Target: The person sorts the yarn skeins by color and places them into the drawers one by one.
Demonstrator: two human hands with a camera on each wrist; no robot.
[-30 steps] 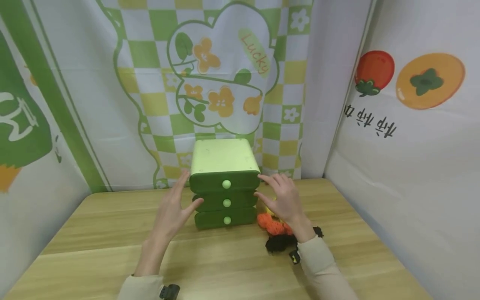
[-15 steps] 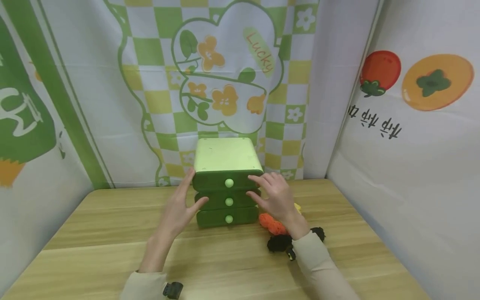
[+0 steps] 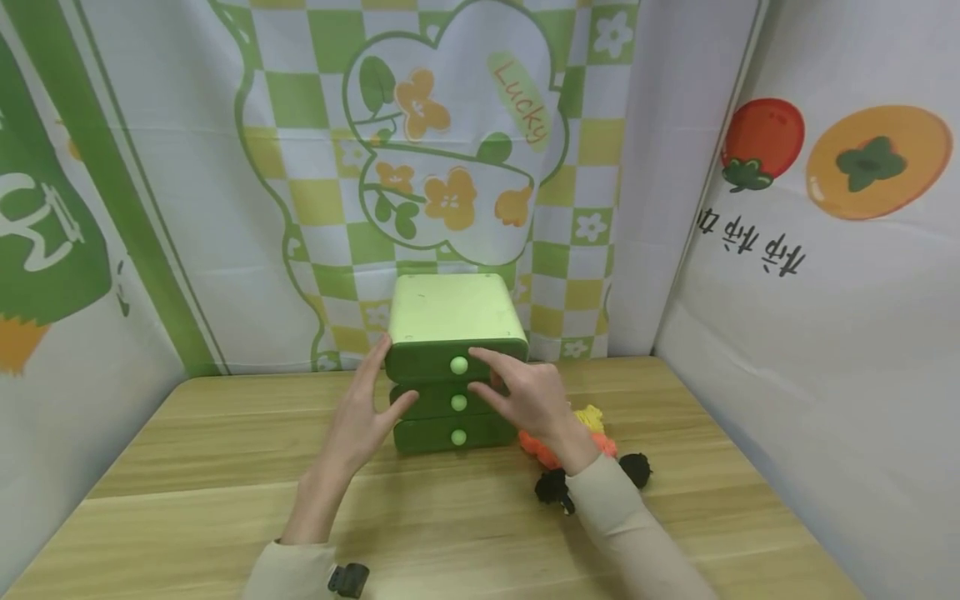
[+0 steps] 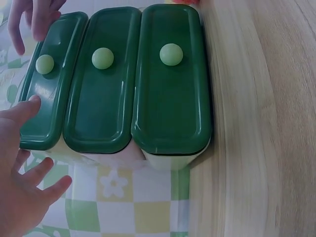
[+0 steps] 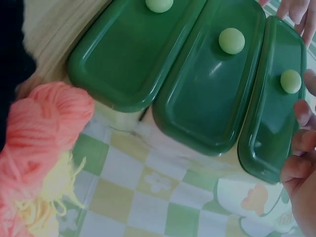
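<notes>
A small three-drawer cabinet (image 3: 457, 308) with a pale green top stands at the back of the table, its dark green drawer fronts all pushed in. Each front carries a round pale green knob, the top knob (image 3: 459, 365) being highest. My left hand (image 3: 358, 421) is at the cabinet's left side, fingers straight along the upper corner and thumb reaching over the front. My right hand (image 3: 528, 396) hovers before the top drawer (image 5: 276, 108), with index finger and thumb parted just right of the top knob. In the right wrist view its fingers are bent near that knob, holding nothing.
Orange yarn (image 3: 540, 450), yellow yarn (image 3: 590, 418) and black yarn (image 3: 636, 471) lie right of the cabinet, partly hidden under my right forearm. A printed checked cloth (image 3: 330, 208) hangs close behind the cabinet. The wooden table (image 3: 420, 533) extends toward me.
My right hand has moved left from the cabinet's right edge across the top drawer front to beside its knob. My left hand stays at the left side. The view has shifted slightly.
</notes>
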